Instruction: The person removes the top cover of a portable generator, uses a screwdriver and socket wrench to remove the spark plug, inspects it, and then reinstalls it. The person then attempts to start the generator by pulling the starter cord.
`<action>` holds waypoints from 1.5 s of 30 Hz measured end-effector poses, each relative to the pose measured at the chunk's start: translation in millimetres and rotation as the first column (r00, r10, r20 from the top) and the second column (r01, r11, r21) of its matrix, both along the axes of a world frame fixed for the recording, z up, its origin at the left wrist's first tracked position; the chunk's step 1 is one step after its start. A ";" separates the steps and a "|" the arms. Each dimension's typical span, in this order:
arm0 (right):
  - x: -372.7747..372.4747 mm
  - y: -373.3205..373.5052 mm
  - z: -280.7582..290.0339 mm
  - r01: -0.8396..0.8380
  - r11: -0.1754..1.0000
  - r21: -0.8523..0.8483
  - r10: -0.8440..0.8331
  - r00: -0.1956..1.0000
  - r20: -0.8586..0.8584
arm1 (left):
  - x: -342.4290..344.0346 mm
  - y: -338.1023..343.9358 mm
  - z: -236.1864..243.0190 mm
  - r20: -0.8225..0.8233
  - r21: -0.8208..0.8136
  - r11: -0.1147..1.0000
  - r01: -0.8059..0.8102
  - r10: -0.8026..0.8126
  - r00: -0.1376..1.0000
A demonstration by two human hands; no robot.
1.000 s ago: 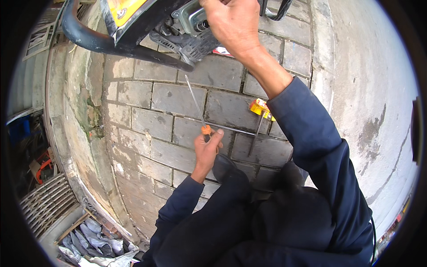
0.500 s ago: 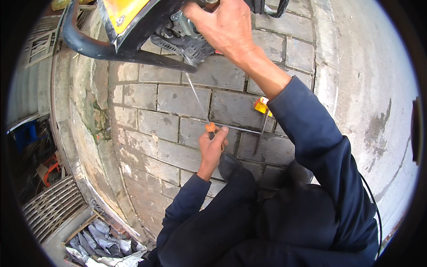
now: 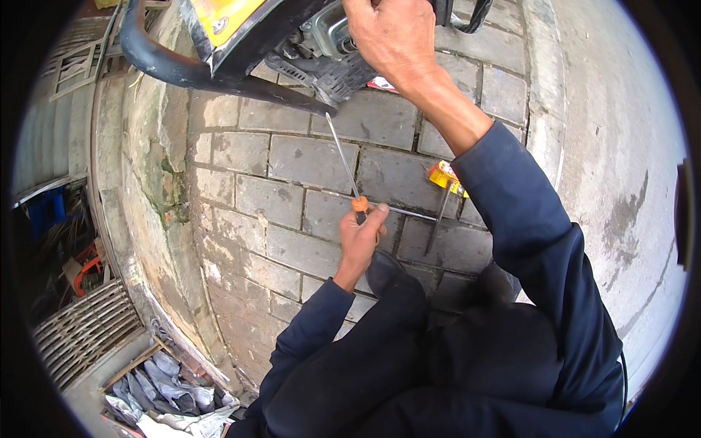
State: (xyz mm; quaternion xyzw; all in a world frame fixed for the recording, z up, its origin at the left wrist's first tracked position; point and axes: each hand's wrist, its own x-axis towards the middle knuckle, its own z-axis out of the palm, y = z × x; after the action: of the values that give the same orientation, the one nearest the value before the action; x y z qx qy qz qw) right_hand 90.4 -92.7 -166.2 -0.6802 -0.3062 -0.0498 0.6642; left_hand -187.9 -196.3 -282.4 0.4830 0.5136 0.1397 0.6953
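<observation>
My left hand [image 3: 361,241] is closed on a long screwdriver [image 3: 358,204] with an orange and black handle, its steel shaft angled up toward a dark tube of a yellow-and-black machine [image 3: 226,14]. My right hand [image 3: 391,40] is at the machine's grimy engine housing [image 3: 328,33], fingers curled; what they grip is hidden. Behind my left hand a T-shaped metal wrench [image 3: 439,217] lies on the pavers, near a small yellow-and-red box [image 3: 447,175]. A red-and-white item [image 3: 382,84] shows under the machine.
Grey paving [image 3: 270,197] runs under my boots [image 3: 387,274]. A mossy concrete strip [image 3: 161,182] edges it at left, beside metal grating [image 3: 87,325], a blue crate [image 3: 45,215] and grey sacks [image 3: 168,394]. Smooth concrete [image 3: 606,146] lies at right.
The scene has shifted rightward in the view. My right hand moved left over the engine, then back up and right. My left hand still holds the screwdriver, its tip nearer the dark tube.
</observation>
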 end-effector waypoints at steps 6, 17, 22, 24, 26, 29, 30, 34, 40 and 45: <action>2.6 -4.5 3.0 -0.134 0.991 0.029 0.136 0.989 -0.053 | -2.0 -1.1 -2.3 0.004 -0.003 1.000 0.001 -0.001 1.000; 6.2 3.5 0.8 -0.039 0.990 0.139 0.035 0.999 0.031 | -0.6 -3.5 -2.9 0.000 0.015 1.000 0.006 -0.006 1.000; 7.0 6.0 -1.5 0.053 0.991 -0.126 -0.058 0.998 -0.029 | -0.5 -3.1 -4.5 -0.002 -0.012 1.000 -0.011 0.010 1.000; 5.9 8.0 -0.6 0.097 0.987 -0.124 -0.098 0.995 -0.002 | -0.9 -2.6 -4.1 0.000 0.003 1.000 0.011 -0.011 1.000; 4.5 9.1 1.4 0.027 0.999 0.029 -0.025 0.998 -0.060 | -1.9 -2.5 -3.3 -0.014 -0.006 1.000 0.020 -0.020 1.000; 1.8 8.4 4.1 -0.056 0.982 0.180 0.076 0.991 -0.109 | -2.8 -3.0 -3.1 -0.019 -0.028 0.999 0.021 -0.022 1.000; 1.0 7.9 4.5 -0.083 0.973 0.216 0.111 0.987 -0.120 | -2.9 -3.7 -3.7 -0.017 -0.025 1.000 0.016 -0.016 1.000; 0.7 6.3 1.8 0.015 0.999 0.046 -0.014 1.000 -0.024 | -2.0 -5.7 -7.6 0.030 -0.002 0.999 -0.032 0.032 0.999; -2.6 10.4 -2.7 -0.042 0.986 0.164 0.048 0.998 -0.032 | -2.3 -5.0 -7.3 0.009 0.004 1.000 -0.010 0.010 1.000; -2.9 7.5 0.0 -0.061 0.982 0.181 0.075 0.995 -0.072 | 2.0 -5.6 -5.0 0.016 -0.007 1.000 -0.013 0.013 1.000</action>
State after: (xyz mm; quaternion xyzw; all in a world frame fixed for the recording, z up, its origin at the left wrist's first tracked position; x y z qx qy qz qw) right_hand 87.5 -85.2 -166.3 -0.6084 -0.2973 -0.0276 0.7353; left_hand -185.9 -201.9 -287.4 0.4760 0.5118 0.1462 0.7001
